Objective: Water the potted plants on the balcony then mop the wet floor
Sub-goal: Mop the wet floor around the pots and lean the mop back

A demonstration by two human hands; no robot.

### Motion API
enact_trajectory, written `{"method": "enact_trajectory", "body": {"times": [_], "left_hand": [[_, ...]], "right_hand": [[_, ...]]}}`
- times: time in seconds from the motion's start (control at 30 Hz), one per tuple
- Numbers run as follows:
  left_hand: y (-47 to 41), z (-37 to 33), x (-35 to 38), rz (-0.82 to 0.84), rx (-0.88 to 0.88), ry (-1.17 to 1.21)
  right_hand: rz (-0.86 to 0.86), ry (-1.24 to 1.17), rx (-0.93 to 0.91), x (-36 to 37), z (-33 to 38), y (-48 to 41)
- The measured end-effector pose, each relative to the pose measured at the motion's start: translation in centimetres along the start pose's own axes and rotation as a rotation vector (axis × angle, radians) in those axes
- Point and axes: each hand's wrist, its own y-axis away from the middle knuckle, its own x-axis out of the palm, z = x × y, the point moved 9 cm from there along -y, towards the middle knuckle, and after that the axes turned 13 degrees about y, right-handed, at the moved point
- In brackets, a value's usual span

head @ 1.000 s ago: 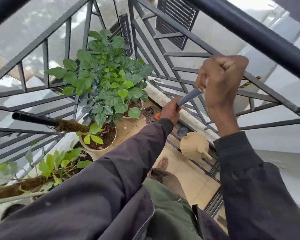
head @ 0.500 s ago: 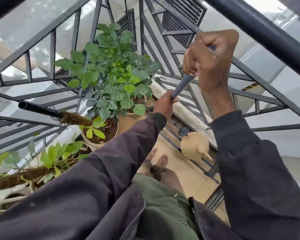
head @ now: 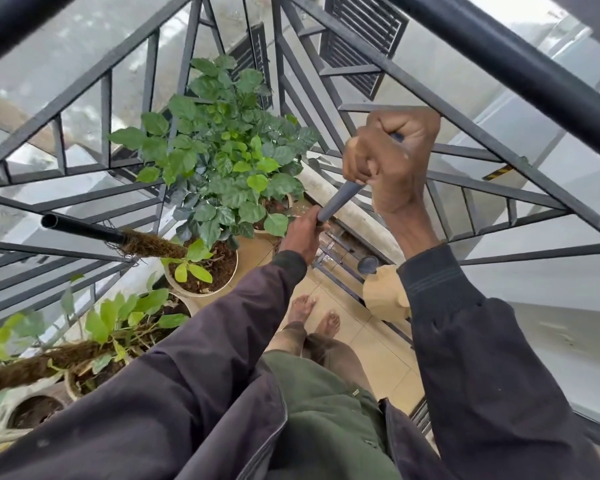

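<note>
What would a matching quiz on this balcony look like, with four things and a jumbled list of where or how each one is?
Things:
1 mop handle
2 watering can
3 bushy plant
4 feet

Place or state:
A bare, on the tiles
B tan, low beside the railing
C gripped by the left hand and the right hand
D leafy green, in the far corner

Pairs: 1-C, 2-B, 3-D, 4-A

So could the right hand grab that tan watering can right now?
Probably not at once: the right hand grips the mop handle. The watering can stands on the floor below that forearm with nothing between, so letting go should do.
</note>
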Motion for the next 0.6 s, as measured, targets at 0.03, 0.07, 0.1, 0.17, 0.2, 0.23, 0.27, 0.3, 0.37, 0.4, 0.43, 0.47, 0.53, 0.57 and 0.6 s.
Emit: {"method": "enact_trajectory", "body": {"times": [0.03, 0.07, 0.1, 0.17, 0.2, 0.23, 0.27, 0.3, 0.37, 0.4, 0.43, 0.47, 0.53, 0.57, 0.6], "left_hand": [[0.4, 0.3, 0.0, 0.013, -0.012, -0.003], [0.8, 0.5, 0.0, 0.026, -0.016, -0.001], [1.2, 0.6, 0.0, 0.034, -0.023, -0.004], [1.9, 0.6, 0.5, 0.052, -0.03, -0.038], [2.3, 0.5, 1.0, 0.062, -0.026, -0.059], [2.6, 0.3, 1.3, 0.071, -0.025, -0.073], [2.8, 0.1, 1.7, 0.075, -0.017, -0.078], [2.9, -0.4, 1.9, 0.075, -0.005, -0.081], [2.3, -1.9, 2.2, 0.054, 0.047, -0.079], [1.8, -2.9, 2.2, 0.042, 0.074, -0.075], [1.0, -4.1, 2.3, 0.039, 0.101, -0.073], [0.2, -5.1, 2.4, 0.044, 0.129, -0.07], [-1.8, -6.7, 2.9, 0.057, 0.156, -0.075], [-2.7, -6.9, 3.1, 0.065, 0.15, -0.068], [-3.6, -6.9, 3.5, 0.083, 0.132, -0.053]], "right_hand": [[0.009, -0.01, 0.016, 0.0, -0.3, 0.3], [0.015, -0.019, 0.032, 0.0, -0.6, 0.5], [0.016, -0.033, 0.045, -0.2, -0.8, 0.7], [0.018, -0.058, 0.055, -0.7, -1.0, 1.1], [0.02, -0.065, 0.063, -1.2, -1.3, 1.3], [0.02, -0.071, 0.073, -1.7, -1.5, 1.5], [0.015, -0.078, 0.081, -2.2, -1.5, 1.6], [0.0, -0.077, 0.073, -2.9, -1.4, 1.6], [-0.051, -0.047, 0.015, -4.5, -0.5, 1.4], [-0.08, -0.035, -0.019, -5.2, 0.1, 1.2], [-0.11, -0.028, -0.047, -5.9, 0.7, 0.9], [-0.136, -0.025, -0.061, -6.7, 1.0, 0.6], [-0.2, -0.021, -0.065, -8.2, 1.2, 0.1], [-0.232, -0.018, -0.062, -8.7, 1.1, 0.0], [-0.258, -0.003, -0.058, -9.0, 0.9, -0.1]]}}
